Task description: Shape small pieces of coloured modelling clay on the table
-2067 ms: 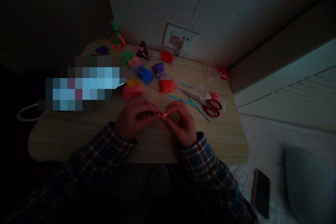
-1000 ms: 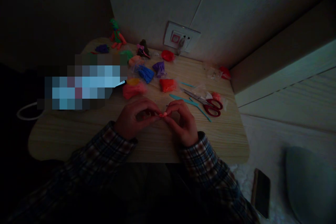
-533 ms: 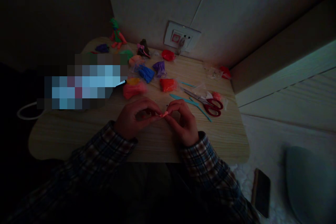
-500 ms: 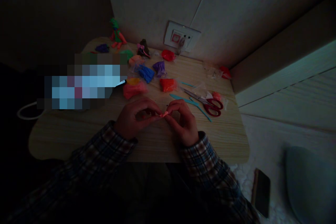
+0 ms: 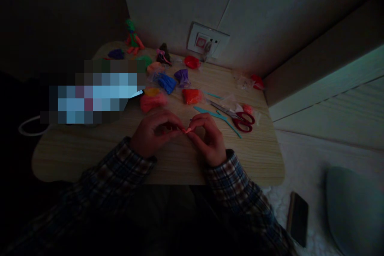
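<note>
A small piece of orange-pink modelling clay [image 5: 187, 131] is pinched between my two hands above the near part of the table. My left hand [image 5: 154, 133] grips its left side with thumb and fingertips. From the right, my right hand [image 5: 209, 138] closes thumb and forefinger on the same piece, which the fingertips partly cover. Just beyond my left hand lies a packet of pink clay [image 5: 153, 103]. An orange-red clay packet [image 5: 192, 96] rests farther back. Blue modelling tools [image 5: 210, 112] and red-handled scissors [image 5: 243, 121] lie to the right of my right hand.
Blue clay [image 5: 167, 83] and purple clay [image 5: 182, 77] sit mid-table. A green and orange clay figure [image 5: 133, 39] and a dark figure [image 5: 163, 54] stand behind. A blurred-out lit screen [image 5: 99, 98] occupies the left. A wall socket [image 5: 207, 42] and a phone [image 5: 298, 219] are also there.
Both hands stay pinched on the clay in nearly the same place. Less of the clay shows between the fingertips now. The whole view has shifted very slightly.
</note>
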A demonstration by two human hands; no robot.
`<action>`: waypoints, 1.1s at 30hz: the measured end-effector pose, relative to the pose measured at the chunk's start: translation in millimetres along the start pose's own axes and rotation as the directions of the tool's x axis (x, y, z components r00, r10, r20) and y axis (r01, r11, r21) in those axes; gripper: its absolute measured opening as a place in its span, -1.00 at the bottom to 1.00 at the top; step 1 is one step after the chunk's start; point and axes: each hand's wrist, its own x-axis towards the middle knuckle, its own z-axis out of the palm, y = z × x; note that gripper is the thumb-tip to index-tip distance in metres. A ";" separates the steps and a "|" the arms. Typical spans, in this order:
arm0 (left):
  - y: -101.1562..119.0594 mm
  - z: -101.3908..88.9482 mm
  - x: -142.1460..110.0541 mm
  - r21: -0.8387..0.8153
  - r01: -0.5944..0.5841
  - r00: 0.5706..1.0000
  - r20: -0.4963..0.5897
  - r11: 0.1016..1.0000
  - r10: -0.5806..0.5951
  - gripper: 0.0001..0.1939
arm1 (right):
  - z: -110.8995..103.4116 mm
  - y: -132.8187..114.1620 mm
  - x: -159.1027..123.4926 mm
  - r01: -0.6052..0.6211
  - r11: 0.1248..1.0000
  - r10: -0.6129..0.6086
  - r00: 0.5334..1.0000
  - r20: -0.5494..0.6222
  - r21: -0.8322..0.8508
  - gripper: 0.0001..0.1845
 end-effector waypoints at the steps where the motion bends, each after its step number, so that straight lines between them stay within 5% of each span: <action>1: 0.4 -0.1 0.2 0.002 0.000 1.000 0.001 1.000 0.000 -0.91 | -0.1 -0.1 -0.1 -0.005 1.000 0.005 1.000 -0.002 -0.010 -0.91; 24: 1.0 0.6 -0.4 -0.005 0.002 0.999 0.036 1.000 -0.002 -0.89 | 0.6 -1.9 0.4 -0.024 1.000 0.023 0.999 -0.025 -0.017 -0.87; 33: 0.8 1.4 -1.0 -0.132 0.085 0.995 0.068 0.988 -0.077 -0.90 | -0.2 -1.1 0.8 -0.010 1.000 0.009 1.000 -0.020 -0.022 -0.89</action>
